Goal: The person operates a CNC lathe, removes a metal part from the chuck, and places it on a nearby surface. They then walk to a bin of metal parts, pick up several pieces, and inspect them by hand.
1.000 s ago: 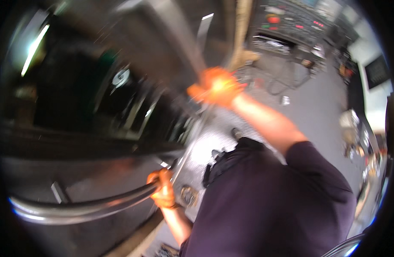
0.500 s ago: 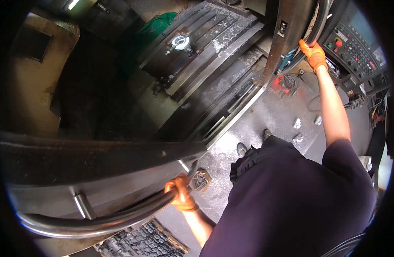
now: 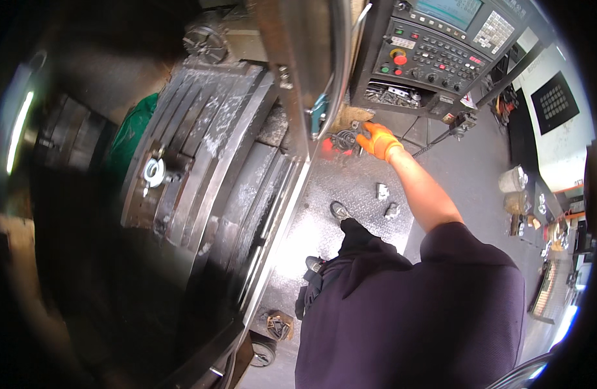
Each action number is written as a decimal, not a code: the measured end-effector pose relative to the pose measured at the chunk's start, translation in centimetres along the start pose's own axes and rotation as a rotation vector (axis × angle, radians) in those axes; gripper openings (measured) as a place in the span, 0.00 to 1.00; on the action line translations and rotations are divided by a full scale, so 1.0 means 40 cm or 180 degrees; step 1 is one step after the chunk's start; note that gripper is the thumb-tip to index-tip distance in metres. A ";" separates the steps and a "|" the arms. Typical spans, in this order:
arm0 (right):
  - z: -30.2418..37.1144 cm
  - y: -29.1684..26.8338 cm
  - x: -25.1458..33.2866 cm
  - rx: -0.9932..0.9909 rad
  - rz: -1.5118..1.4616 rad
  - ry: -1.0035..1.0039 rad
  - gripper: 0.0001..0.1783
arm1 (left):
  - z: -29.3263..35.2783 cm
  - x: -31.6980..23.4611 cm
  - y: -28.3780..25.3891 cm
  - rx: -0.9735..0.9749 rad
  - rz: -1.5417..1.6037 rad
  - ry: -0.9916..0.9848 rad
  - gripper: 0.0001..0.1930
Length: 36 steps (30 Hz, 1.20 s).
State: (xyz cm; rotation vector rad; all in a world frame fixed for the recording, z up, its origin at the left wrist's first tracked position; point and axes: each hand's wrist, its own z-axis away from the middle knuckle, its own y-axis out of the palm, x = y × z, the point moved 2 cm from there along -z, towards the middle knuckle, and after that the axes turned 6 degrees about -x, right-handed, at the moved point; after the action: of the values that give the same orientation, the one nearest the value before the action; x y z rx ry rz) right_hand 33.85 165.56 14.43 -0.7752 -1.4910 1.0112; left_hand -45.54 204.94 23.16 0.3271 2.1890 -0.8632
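My right hand [image 3: 378, 141] wears an orange glove and reaches forward, below the machine's control panel [image 3: 434, 52]. Its fingers curl against a dark coiled hose [image 3: 342, 138] with a red part beside it, hanging at the edge of the machine door frame [image 3: 311, 84]. Whether the fingers grip the hose is not clear. My left hand is out of sight, hidden behind my dark shirt [image 3: 415, 311]. To the left the machine stands open, showing slanted steel covers [image 3: 208, 168] and a round metal fitting [image 3: 154, 172].
A checker-plate floor [image 3: 350, 188] lies under my shoes [image 3: 339, 210], with two small metal parts [image 3: 386, 201] on it. A green cloth [image 3: 127, 139] lies inside the machine. Buckets and benches stand at the far right [image 3: 515, 188].
My left hand has let go of the curved metal bar and left the view. My right hand has dropped from the door edge to the coiled hose under the panel.
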 end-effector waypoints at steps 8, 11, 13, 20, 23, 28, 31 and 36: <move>-0.432 0.050 -0.336 -0.0374 0.1133 0.0769 0.22 | 0.509 -0.030 0.155 0.2592 -0.1145 -0.0179 0.28; -0.601 0.138 -0.472 -0.0012 0.1981 0.0211 0.15 | 0.578 0.002 0.155 0.3349 -0.1467 -0.0432 0.29; -0.619 0.171 -0.487 0.0319 0.1678 0.0009 0.20 | 0.579 0.012 0.113 0.3534 -0.1746 -0.0533 0.30; -0.845 0.363 -0.849 0.0525 0.2034 0.0641 0.31 | 0.744 0.084 0.152 0.4139 -0.2301 0.0051 0.34; -0.902 0.369 -0.905 0.0279 0.2509 0.0427 0.29 | 0.802 0.192 0.232 0.4331 -0.1945 0.0430 0.34; -0.696 0.206 -0.685 -0.0953 0.2650 -0.1709 0.21 | 0.823 0.128 0.265 0.4218 -0.0898 0.0572 0.30; -0.679 0.158 -0.711 -0.1034 0.2440 -0.2021 0.15 | 0.872 0.192 0.374 0.4201 -0.0958 -0.0686 0.30; -0.564 0.082 -0.503 0.0061 0.1860 -0.0880 0.29 | 0.791 0.350 0.504 0.4983 -0.0733 0.1112 0.29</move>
State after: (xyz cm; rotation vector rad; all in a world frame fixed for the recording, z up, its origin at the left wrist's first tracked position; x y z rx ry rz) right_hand 59.19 152.96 3.29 -1.1272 -1.5131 1.6188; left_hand -28.21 198.15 -12.28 0.9870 1.3345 -2.6673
